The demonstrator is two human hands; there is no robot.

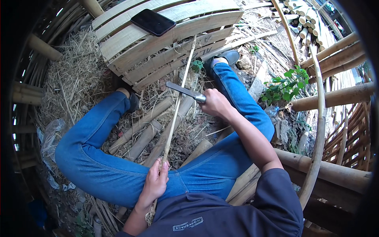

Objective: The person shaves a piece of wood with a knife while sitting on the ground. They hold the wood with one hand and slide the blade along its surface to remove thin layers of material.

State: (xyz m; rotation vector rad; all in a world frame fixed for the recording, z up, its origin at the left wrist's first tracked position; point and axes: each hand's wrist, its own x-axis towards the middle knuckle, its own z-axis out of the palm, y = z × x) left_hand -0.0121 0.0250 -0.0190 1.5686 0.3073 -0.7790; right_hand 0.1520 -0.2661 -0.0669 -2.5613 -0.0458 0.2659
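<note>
Your left hand [156,182] grips the bamboo strip [178,98] tight, steadying it, while your right hand [214,103] closes around the knife [185,91], blade laid across the strip.

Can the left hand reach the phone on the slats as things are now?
Probably not without leaning forward. The left hand holds the strip near the lap, while the phone lies on the slats beyond the feet. Nothing blocks the way.

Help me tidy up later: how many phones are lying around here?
1: a dark phone lies flat on the slatted bamboo panel beyond the feet. Straw could hide others.
</note>
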